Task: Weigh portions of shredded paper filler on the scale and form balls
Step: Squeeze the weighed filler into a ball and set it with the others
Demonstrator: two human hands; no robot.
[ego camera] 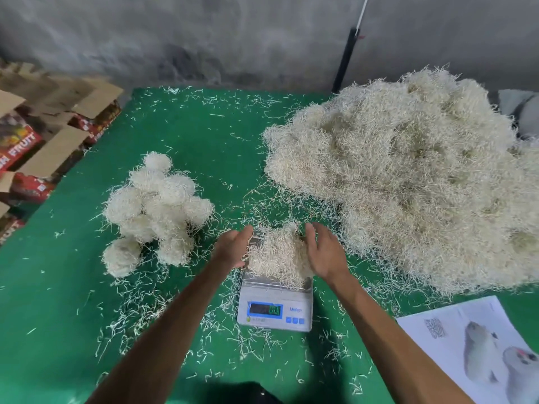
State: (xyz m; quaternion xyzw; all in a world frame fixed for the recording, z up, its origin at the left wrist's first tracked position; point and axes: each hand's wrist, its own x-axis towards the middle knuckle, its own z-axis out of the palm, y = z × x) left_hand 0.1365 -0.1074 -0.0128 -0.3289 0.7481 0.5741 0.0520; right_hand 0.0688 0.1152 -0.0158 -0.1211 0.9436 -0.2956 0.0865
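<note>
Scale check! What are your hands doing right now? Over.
Left hand and right hand open, cupping portion on scale. Finished balls left, big pile right. Nothing in the way.

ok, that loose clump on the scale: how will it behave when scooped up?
The clump is loose crinkled strands, so it probably compresses easily and feels very light. It will likely shed: stray strands already litter the green mat. The finished balls hold their shape, suggesting squeezed strands interlock.

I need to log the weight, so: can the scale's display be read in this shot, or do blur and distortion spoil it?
Head view: the scale display is lit, but its digits are too soft to read; wide-angle bending curves the table edges; lighting is even, without glare; the portion between both hands stays fairly sharp.
</note>
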